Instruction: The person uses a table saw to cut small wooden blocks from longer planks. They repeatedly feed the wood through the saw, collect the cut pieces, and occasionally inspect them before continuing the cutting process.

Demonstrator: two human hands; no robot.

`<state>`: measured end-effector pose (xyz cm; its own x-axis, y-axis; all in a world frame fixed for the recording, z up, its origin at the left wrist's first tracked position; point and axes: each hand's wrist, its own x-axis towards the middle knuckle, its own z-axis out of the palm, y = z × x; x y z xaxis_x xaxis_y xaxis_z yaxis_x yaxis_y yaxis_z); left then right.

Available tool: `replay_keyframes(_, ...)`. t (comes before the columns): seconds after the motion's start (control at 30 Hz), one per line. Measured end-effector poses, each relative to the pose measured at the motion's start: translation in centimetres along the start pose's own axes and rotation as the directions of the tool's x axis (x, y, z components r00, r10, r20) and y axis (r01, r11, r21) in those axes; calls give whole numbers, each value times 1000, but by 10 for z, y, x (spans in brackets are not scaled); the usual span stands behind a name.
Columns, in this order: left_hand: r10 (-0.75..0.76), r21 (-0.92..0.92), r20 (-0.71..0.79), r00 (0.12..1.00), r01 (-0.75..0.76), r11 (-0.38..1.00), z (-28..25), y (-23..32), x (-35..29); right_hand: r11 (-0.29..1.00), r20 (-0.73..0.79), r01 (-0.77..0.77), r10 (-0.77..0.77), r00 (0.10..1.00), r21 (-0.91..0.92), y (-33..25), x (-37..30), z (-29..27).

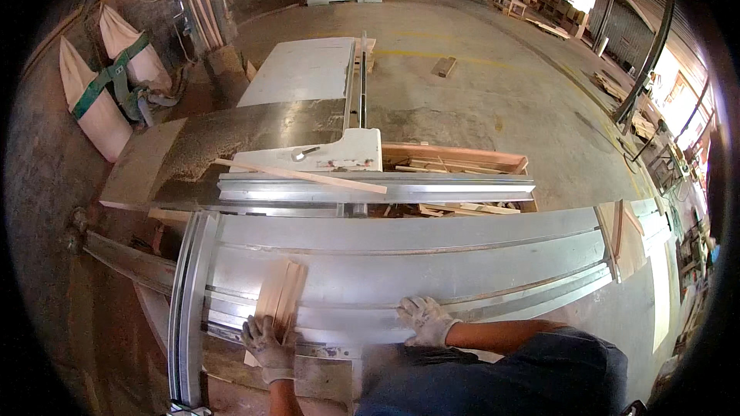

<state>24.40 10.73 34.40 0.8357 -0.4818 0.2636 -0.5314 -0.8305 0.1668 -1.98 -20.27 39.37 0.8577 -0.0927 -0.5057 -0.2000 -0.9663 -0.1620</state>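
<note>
My left hand (270, 350), in a pale work glove, closes on the near end of short wooden strips (284, 290). They lie side by side on the metal sliding table (401, 243) of a panel saw, slightly blurred and tilted. My right hand (425, 320), also gloved, rests on the table's near edge with fingers spread and nothing in it. Just left of the strips runs an aluminium fence (193, 285). Beyond the table, a thin wooden stick (308, 176) lies slantwise over another aluminium rail (455, 187).
A wooden crate (462, 156) of offcuts stands behind the rail. The saw's fixed table (270, 127) extends ahead. Dust bags (104, 112) hang at the left. A wood block (444, 67) lies on the floor; a triangular wooden piece (619, 235) sits at the table's right end.
</note>
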Motion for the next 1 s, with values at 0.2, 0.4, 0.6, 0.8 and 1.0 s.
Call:
replay_keyframes(0.2,17,65,96,995,-23,998,1,37,-16,991,-215,124,-109,971,57,17,11,-2)
replay_keyframes(0.4,-126,98,273,954,103,990,-2,73,-12,985,-180,169,-170,969,-20,35,23,-7)
replay_keyframes(0.6,-311,-189,349,884,391,901,25,53,-3,991,-44,135,-135,990,-5,38,56,13)
replay_keyframes(0.8,-35,-310,147,989,80,947,-31,80,36,803,-393,236,-2,920,548,78,70,71)
replay_keyframes(1.0,-69,-141,-149,986,48,989,-10,-6,117,921,-694,379,-216,687,90,44,106,3)
